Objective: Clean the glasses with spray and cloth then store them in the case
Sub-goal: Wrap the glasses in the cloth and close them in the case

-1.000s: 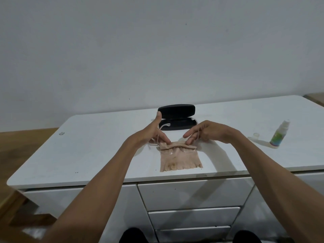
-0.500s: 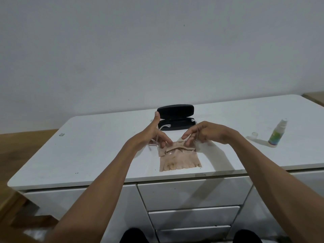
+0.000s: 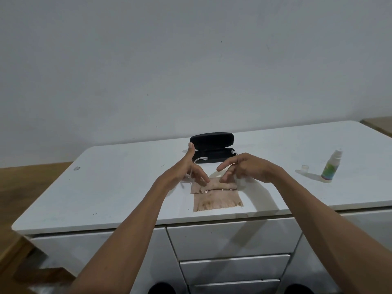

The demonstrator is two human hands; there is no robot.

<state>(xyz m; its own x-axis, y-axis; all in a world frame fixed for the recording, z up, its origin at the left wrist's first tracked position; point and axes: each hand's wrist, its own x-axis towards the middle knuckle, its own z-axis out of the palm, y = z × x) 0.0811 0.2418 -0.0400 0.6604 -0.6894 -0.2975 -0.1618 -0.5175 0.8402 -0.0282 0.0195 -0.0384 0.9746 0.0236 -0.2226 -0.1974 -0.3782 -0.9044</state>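
Note:
Clear-framed glasses (image 3: 214,189) lie on a stained beige cloth (image 3: 217,201) near the cabinet top's front edge. The cloth's far edge is folded over the lenses, so only the lower rims show. One clear temple tip (image 3: 200,159) sticks up toward the case. My left hand (image 3: 191,169) grips the left side of the glasses, fingertips on the fold. My right hand (image 3: 244,168) pinches the folded cloth over the right lens, index finger stretched out. Just behind my hands sits the black case (image 3: 212,145), lid open. The spray bottle (image 3: 331,166) stands at the right.
A small clear cap (image 3: 304,167) lies left of the spray bottle. The white cabinet top (image 3: 127,187) has drawers below its front edge. A plain wall rises close behind the case. Wooden floor shows at the far left.
The cloth's fold now lies flatter over the lenses. My right hand's fingers have spread, with the index finger lifted off. Both hands stay in about the same place.

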